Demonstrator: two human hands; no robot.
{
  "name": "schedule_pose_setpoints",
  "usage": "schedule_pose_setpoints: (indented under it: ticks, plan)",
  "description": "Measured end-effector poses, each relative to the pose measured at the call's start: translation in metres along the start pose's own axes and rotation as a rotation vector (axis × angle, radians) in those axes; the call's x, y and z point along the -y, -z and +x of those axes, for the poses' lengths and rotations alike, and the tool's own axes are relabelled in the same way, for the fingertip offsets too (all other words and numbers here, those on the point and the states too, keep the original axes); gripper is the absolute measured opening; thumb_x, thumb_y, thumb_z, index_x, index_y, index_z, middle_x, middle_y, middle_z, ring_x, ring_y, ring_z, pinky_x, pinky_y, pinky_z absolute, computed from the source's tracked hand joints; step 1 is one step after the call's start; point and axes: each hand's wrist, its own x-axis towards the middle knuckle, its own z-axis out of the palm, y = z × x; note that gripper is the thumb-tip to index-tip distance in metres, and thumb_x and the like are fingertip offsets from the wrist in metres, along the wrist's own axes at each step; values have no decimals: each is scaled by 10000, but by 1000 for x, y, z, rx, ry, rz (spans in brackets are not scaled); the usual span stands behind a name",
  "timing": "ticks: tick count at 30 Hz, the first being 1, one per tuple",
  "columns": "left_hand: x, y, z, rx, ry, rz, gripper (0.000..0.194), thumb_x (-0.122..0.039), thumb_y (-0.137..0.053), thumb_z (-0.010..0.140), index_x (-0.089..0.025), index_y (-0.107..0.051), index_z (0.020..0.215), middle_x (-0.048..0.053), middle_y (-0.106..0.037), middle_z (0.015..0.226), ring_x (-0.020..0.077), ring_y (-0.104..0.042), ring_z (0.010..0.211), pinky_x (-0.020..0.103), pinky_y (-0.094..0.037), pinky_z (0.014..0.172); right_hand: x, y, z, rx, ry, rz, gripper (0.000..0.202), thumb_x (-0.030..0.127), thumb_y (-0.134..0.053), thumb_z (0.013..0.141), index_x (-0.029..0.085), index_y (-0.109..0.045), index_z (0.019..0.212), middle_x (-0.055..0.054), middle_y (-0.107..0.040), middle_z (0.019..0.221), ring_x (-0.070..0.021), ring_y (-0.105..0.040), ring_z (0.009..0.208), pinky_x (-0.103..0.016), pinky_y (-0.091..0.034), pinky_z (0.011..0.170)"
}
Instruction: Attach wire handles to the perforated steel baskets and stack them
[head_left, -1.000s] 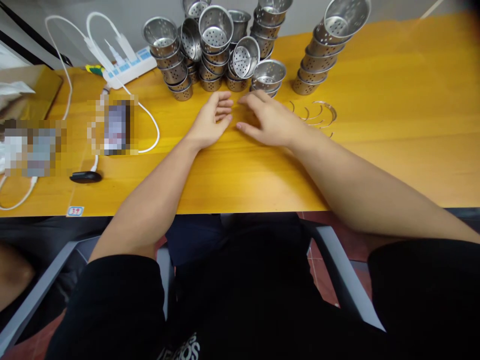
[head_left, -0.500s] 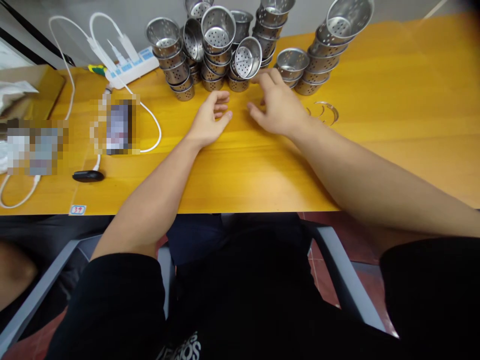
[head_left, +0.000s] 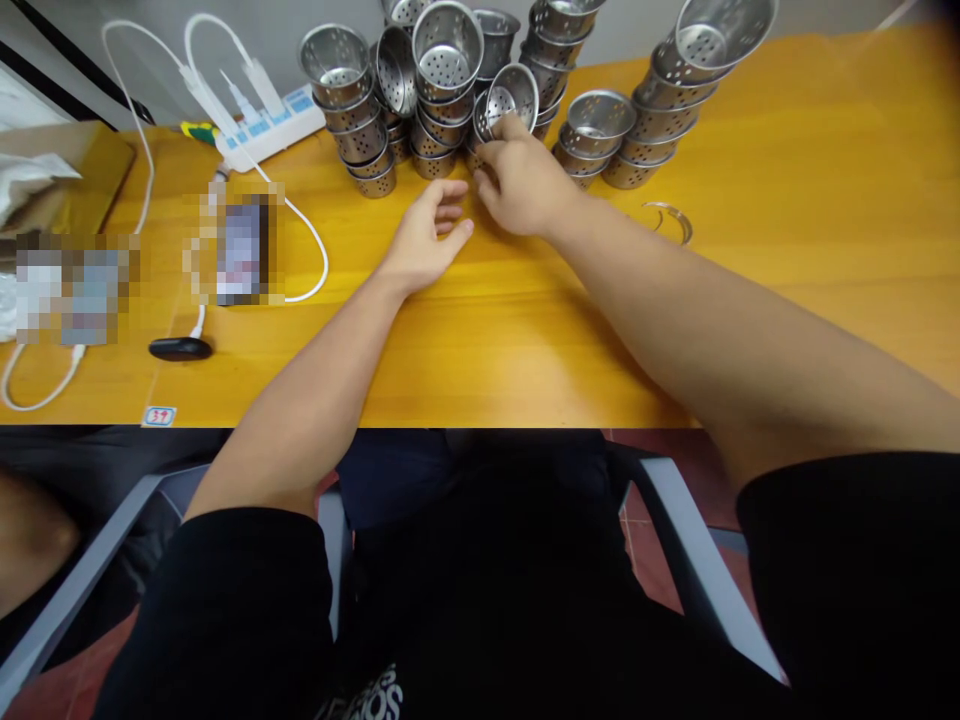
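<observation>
Several stacks of perforated metal cups stand along the back of the yellow table (head_left: 487, 350). My right hand (head_left: 525, 178) is at the middle stack, its fingers bent over the lower rim of a tilted cup (head_left: 512, 90) with its mouth toward me; the fingertips partly cover it. My left hand (head_left: 431, 237) rests on the table in front of the stacks, fingers curved and apart, holding nothing. A tall stack with a large cup (head_left: 712, 35) on top leans at the right, beside a short stack (head_left: 600, 120).
Thin curved metal pieces (head_left: 679, 222) lie to the right. A white power strip (head_left: 274, 132) with plugs and cables, a blurred phone-like object (head_left: 241, 250) and a black oval object (head_left: 180, 348) are at the left. A seated person's knee (head_left: 34, 545) shows at lower left.
My right hand has moved left, from beside the short stack to the tilted cup, which has shifted slightly against its stack. My left hand keeps its pose. The view has shifted a little.
</observation>
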Motion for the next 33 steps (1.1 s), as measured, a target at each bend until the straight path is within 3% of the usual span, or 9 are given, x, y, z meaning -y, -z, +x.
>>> schedule_pose_setpoints:
  ticks: [3, 7, 10, 14, 18, 21, 25, 29, 33]
  plan:
    - [2, 1, 1, 0, -27, 1, 444, -461, -851, 1228, -334, -717, 1632, 172, -765, 1790, 401, -802, 1611, 647, -682, 1411, -5, -7, -8, -50, 33, 78, 573, 886, -652, 1209, 390, -505, 961, -121, -728, 1451, -344, -608, 1194, -594, -552, 1322]
    - [6, 2, 2, -21, -51, 10, 578, -568, -863, 1206, -356, -661, 1704, 187, -734, 1831, 440, -777, 1659, 671, -704, 1383, -13, -13, -23, -163, 69, 215, 650, 1135, -712, 1015, 489, -769, 1043, -84, -839, 1316, -458, -698, 1258, -737, -585, 1259]
    - [19, 2, 6, -52, -42, 10, 746, -613, -916, 1150, -390, -588, 1782, 187, -678, 1913, 463, -751, 1697, 687, -726, 1351, -9, -8, -38, -194, 132, 211, 701, 1102, -749, 1042, 449, -892, 1250, -123, -835, 1497, -492, -756, 1332, -784, -624, 1293]
    - [40, 2, 17, -84, -68, 40, 986, -657, -996, 1038, -471, -488, 1863, 146, -573, 2024, 498, -713, 1744, 749, -718, 1348, 15, 6, -63, -180, 233, 182, 695, 1006, -723, 1167, 402, -907, 1456, -165, -808, 1616, -541, -755, 1504, -803, -623, 1389]
    - [34, 4, 20, -189, -271, 56, 1190, -598, -1017, 947, -604, -334, 1921, 33, -513, 2066, 437, -534, 1921, 727, -655, 1447, 38, 10, -82, -110, 310, 215, 560, 885, -820, 1182, 424, -906, 1488, -147, -842, 1570, -556, -763, 1533, -790, -654, 1369]
    - [14, 7, 16, -203, -414, 96, 1132, -521, -1019, 904, -568, -425, 1867, 48, -614, 1977, 434, -577, 1877, 718, -551, 1543, 45, 10, -90, -80, 332, 231, 473, 831, -784, 1224, 409, -892, 1408, -139, -854, 1517, -517, -811, 1424, -757, -690, 1319]
    - [-2, 10, 11, -147, -383, 129, 994, -556, -1056, 911, -484, -551, 1763, 103, -752, 1809, 470, -698, 1729, 724, -593, 1478, 49, 12, -96, -79, 325, 246, 447, 802, -781, 1237, 386, -830, 1394, -132, -873, 1385, -481, -834, 1305, -710, -733, 1225]
    - [-11, 8, 6, -113, -355, 100, 900, -593, -1090, 930, -415, -625, 1680, 122, -796, 1721, 470, -765, 1639, 687, -643, 1420, 51, 15, -98, -97, 270, 304, 507, 758, -806, 1226, 395, -766, 1577, -124, -876, 1417, -452, -865, 1148, -682, -773, 1089]
    - [-23, 5, -1, -49, -355, 126, 885, -524, -1102, 911, -386, -665, 1668, 128, -797, 1712, 463, -784, 1615, 642, -651, 1423, 44, 14, -95, -130, 297, 268, 462, 608, -816, 1210, 414, -802, 1629, -143, -811, 1655, -499, -847, 1370, -705, -745, 1196]
